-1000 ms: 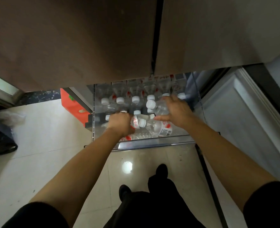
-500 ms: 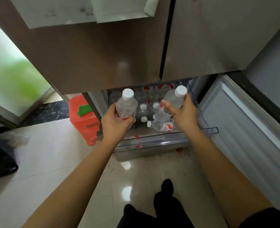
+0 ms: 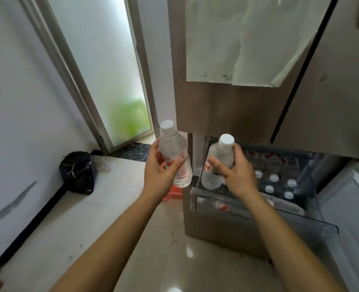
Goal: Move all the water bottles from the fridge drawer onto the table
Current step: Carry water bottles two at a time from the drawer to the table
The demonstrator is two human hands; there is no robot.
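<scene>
- One water bottle (image 3: 173, 153) is gripped upright by the left hand (image 3: 160, 172); a second bottle (image 3: 216, 163) by the right hand (image 3: 236, 172), fingers closed.
- Carry step judged underway; remaining bottles (image 3: 278, 183) sit in the fridge drawer (image 3: 248, 209) at 3 o'clock.
- Desk not in view; a turn away is required next.

Soft daylight thru frosted window (image 3: 111, 70), room fairly bright. Fridge drawer (image 3: 258, 207) interior dim, bluish. Small glare spots on glossy floor (image 3: 132, 239). Whole frame slightly motion-blurred; wide-angle bends straight lines twd edges. Faint shadows only, no hard ones.
</scene>
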